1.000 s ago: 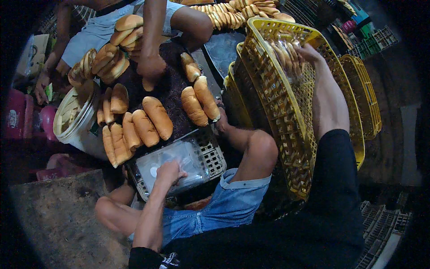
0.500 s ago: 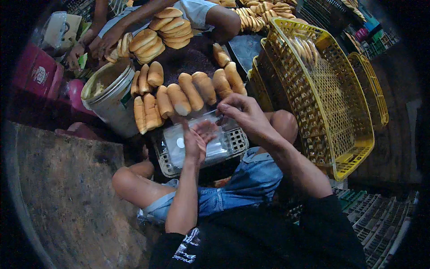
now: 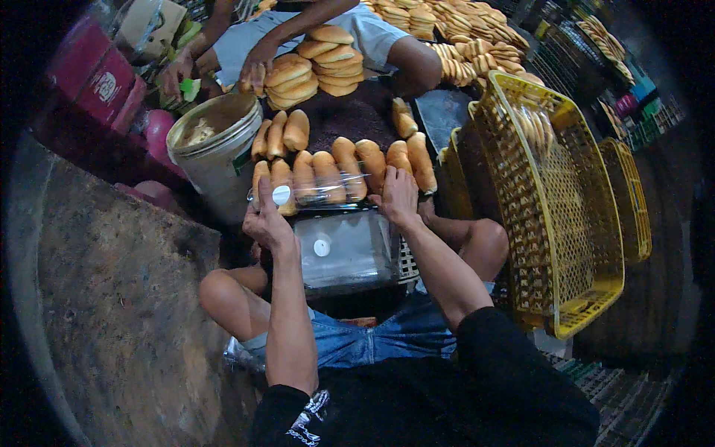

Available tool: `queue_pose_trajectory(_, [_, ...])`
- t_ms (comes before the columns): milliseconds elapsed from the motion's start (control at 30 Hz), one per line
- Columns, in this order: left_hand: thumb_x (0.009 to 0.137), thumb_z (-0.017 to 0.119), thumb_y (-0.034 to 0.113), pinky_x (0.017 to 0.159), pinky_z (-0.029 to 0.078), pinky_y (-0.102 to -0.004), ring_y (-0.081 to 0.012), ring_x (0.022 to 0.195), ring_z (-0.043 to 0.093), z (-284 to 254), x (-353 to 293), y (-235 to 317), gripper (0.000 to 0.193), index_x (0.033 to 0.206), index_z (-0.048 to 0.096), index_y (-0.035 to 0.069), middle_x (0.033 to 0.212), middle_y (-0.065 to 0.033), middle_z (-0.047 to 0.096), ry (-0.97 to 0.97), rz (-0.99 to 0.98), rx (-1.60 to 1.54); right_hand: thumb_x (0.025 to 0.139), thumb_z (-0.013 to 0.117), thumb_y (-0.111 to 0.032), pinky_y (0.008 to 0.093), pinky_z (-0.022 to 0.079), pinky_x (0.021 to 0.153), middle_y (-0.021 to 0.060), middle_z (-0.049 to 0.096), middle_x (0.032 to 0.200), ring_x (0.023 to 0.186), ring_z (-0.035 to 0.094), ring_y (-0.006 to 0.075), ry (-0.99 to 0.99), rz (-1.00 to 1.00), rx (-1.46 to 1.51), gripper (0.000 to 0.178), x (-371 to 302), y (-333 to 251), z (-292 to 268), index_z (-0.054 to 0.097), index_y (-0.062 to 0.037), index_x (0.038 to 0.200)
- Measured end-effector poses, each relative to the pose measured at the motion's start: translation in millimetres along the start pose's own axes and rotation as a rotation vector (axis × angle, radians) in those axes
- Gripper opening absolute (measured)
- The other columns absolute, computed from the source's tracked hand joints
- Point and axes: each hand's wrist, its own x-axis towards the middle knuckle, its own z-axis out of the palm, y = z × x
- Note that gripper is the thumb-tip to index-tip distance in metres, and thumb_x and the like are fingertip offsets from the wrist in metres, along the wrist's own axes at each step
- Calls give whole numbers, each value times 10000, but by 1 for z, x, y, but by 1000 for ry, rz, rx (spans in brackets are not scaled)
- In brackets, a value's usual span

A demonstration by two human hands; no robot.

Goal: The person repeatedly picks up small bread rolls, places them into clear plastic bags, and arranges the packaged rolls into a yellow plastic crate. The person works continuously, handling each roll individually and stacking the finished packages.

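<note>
Clear bag, long axis left-right

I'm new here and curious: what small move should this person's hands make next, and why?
Perhaps firm the right hand's grip on the bun at its fingertips and draw it toward the clear bag: the left hand holds that bag out by its left end, and the bun lies outside it. Which end opens, I can't tell.

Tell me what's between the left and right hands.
Head view: a clear plastic bag lies between left hand and right hand, long buns showing through it.
</note>
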Motion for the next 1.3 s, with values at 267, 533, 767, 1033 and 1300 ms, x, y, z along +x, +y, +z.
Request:
queue_pose_trajectory(267, [998,459,581,901,441,-364,-201,978,610,-2,24,-21,695,1033,685,-75,1019,-131,698,-167,-27,166,845,651,-210,389,522,838,191,703,990,935,684,302,-60,314,755,353,17,35,-56,659,23,1110])
queue_pose_trajectory(533, [1043,356,539,1063,388,-347,-235,1204,562,22,8,-13,696,1256,613,-72,1292,-174,616,-663,56,150,940,623,-204,292,484,927,155,627,1184,1070,602,175,-177,262,994,439,22,44,-197,540,22,1307])
queue_pose_trajectory(767, [1060,283,521,1076,373,-370,-169,1297,429,17,-52,3,658,1500,346,36,1428,-87,458,-714,-260,-291,966,621,-251,290,504,829,154,639,1094,981,622,174,-192,112,933,455,9,-9,-169,506,28,1307])
queue_pose_trajectory(1033, [1067,337,457,1055,417,-369,-241,1220,536,-11,-8,21,589,1427,451,4,1385,-133,521,-819,135,154,954,618,-235,302,488,885,133,639,1117,1021,605,180,-199,289,1147,421,7,13,-200,543,14,1285])
queue_pose_trajectory(1300, [919,706,199,1127,356,-403,-247,1266,493,24,-80,31,810,1544,210,59,1425,-115,446,-814,-137,-309,982,571,-193,313,464,963,142,559,1271,1146,550,179,-204,99,947,406,-18,-23,-189,475,4,1323])
